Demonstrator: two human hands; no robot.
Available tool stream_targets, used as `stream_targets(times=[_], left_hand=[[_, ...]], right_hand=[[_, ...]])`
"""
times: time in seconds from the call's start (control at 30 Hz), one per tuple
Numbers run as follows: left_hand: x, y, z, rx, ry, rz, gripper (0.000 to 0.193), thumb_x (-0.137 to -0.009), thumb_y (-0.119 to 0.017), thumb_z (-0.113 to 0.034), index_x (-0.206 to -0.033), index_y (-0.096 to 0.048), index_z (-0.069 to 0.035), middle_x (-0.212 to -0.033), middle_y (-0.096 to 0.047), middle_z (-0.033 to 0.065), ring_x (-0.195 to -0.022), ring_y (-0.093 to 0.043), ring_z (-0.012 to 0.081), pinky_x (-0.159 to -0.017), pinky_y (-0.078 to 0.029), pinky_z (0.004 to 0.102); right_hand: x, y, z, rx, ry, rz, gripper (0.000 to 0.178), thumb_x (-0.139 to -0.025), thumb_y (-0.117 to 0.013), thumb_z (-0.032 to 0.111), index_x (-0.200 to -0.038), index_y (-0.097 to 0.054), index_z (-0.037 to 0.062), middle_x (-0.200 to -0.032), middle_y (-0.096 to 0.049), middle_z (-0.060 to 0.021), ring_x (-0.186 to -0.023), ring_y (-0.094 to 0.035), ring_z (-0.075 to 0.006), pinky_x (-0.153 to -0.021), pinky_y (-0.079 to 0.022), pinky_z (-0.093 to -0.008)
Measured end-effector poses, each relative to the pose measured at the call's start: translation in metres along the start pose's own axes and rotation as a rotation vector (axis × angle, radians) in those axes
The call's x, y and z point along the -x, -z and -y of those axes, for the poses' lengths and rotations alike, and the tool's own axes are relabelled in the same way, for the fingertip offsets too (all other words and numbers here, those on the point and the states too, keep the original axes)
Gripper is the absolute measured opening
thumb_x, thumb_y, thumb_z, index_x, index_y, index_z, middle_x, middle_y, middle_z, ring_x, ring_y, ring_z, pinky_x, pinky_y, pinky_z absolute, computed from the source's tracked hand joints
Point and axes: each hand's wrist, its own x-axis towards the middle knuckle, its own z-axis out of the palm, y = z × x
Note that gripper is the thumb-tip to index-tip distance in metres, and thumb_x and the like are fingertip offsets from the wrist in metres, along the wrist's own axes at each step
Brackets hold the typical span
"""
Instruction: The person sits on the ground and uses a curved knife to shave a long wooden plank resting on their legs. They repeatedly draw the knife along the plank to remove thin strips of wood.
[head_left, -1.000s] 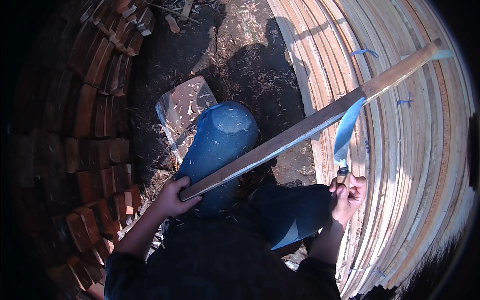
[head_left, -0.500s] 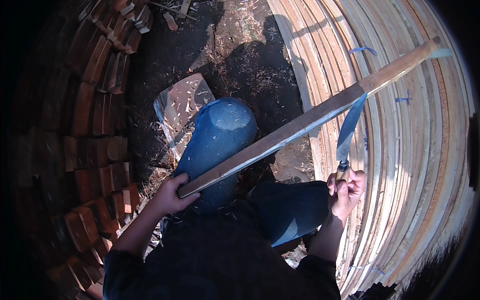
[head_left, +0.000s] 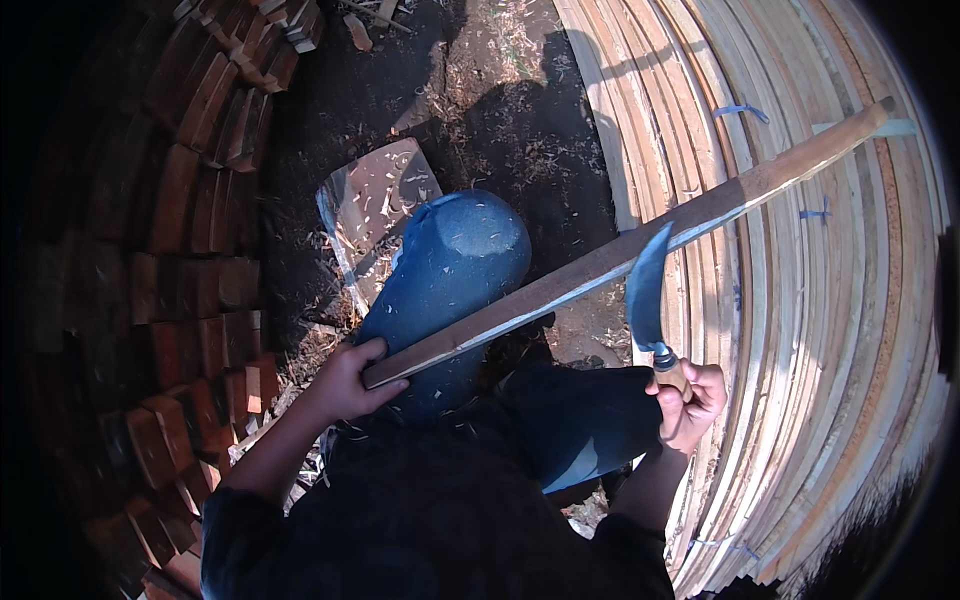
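A long wooden batten (head_left: pixel 590 272), dark brown on its upper face and pale along one edge, slants from lower left to upper right across my raised knee. Its near end is gripped in my left hand (head_left: pixel 352 383), fingers closed round it. My right hand (head_left: pixel 690 400) is closed on the wooden handle of a machete (head_left: pixel 648 295) with a broad, curved blade. The blade points up and slightly left, its tip overlapping the batten near the middle. Whether the tip touches the wood I cannot tell.
Long pale boards (head_left: pixel 790 300) lie stacked on the right, with blue ties (head_left: pixel 742 110) on them; the batten's far end reaches over them. Short reddish-brown blocks (head_left: pixel 170 200) are piled on the left. A flat board (head_left: pixel 375 200) lies beyond my knee, among wood shavings on dark soil.
The machete's blade has swung left, from near the batten's far part toward its middle, and my right wrist has turned. My left hand still holds the batten's near end.
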Motion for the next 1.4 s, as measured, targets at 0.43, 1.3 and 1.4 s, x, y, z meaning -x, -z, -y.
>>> stream_targets(times=[0.43, 1.3, 1.4], left_hand=[[0.0, 0.001, -0.003, -0.036, -0.014, -0.006, 0.033, -0.072, -0.077, -0.021, -0.071, -0.048, -0.004, -0.056, -0.053, 0.0121, -0.052, -0.059, 0.0224, -0.049, -0.043, 0.0325], [0.0, -0.003, 0.003, 0.014, -0.035, -0.027, 0.034, -0.073, -0.076, -0.022, -0.07, -0.048, -0.004, -0.054, -0.05, 0.0086, -0.049, -0.054, 0.0168, -0.049, -0.041, 0.0306], [-0.002, 0.002, 0.003, 0.01, -0.012, 0.007, 0.034, -0.073, -0.076, -0.022, -0.07, -0.048, -0.004, -0.055, -0.052, 0.0095, -0.05, -0.057, 0.018, -0.049, -0.042, 0.0314]], right_hand=[[0.004, 0.02, -0.003, 0.424, -0.023, 0.311, 0.037, -0.072, -0.078, -0.001, -0.103, -0.059, 0.002, -0.077, -0.062, -0.0095, -0.064, -0.056, -0.0123, -0.056, -0.041, -0.023], [0.02, 0.025, -0.004, 0.515, -0.014, 0.227, 0.045, -0.075, -0.078, 0.006, -0.11, -0.05, 0.0034, -0.084, -0.065, -0.0128, -0.075, -0.064, -0.0172, -0.063, -0.049, -0.0264], [0.007, 0.008, 0.0, 0.033, 0.087, -0.188, 0.046, -0.075, -0.078, 0.007, -0.11, -0.049, 0.0046, -0.085, -0.065, -0.012, -0.074, -0.063, -0.0171, -0.064, -0.048, -0.0267]])
